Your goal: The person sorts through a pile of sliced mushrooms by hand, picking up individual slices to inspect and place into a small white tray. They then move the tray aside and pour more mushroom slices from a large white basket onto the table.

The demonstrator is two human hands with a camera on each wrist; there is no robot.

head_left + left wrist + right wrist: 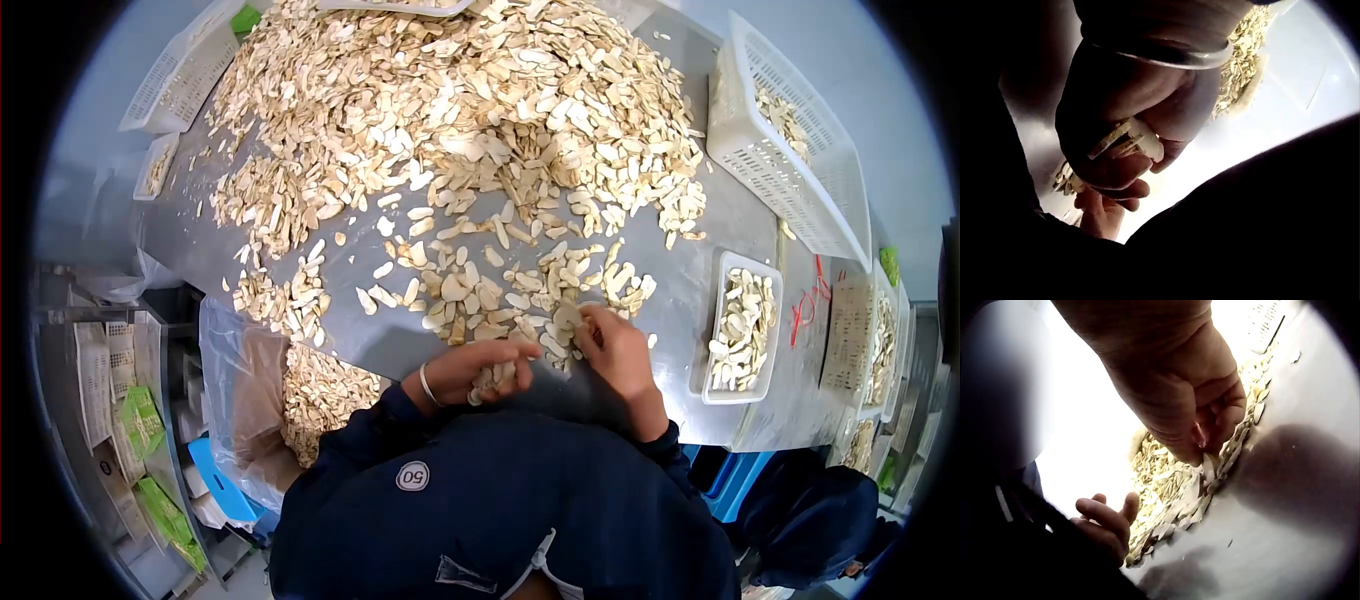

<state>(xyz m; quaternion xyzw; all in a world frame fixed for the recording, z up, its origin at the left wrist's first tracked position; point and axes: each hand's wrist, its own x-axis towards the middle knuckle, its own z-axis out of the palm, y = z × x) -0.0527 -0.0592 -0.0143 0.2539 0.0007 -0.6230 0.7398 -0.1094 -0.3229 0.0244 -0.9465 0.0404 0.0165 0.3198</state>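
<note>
Pale, flat, dried-looking slices [470,290] lie scattered over the metal table in front of me. My left hand [465,368], with a bracelet at the wrist, curls its fingers around several slices [1147,144]. Close to its right, my right hand [622,355] is at the near edge of the scattered slices. Its thumb and fingertips pinch a pale slice [1209,469]. In the left wrist view, the right hand [1102,215] shows just past the left fingers.
A large heap of slices [440,90] covers the table's far side. A white tray [735,397] of slices stands at the right, with a tall white basket [740,150] behind it. At the lower left, a plastic-lined container [250,380] holds more slices. Another person [820,510] is at the lower right.
</note>
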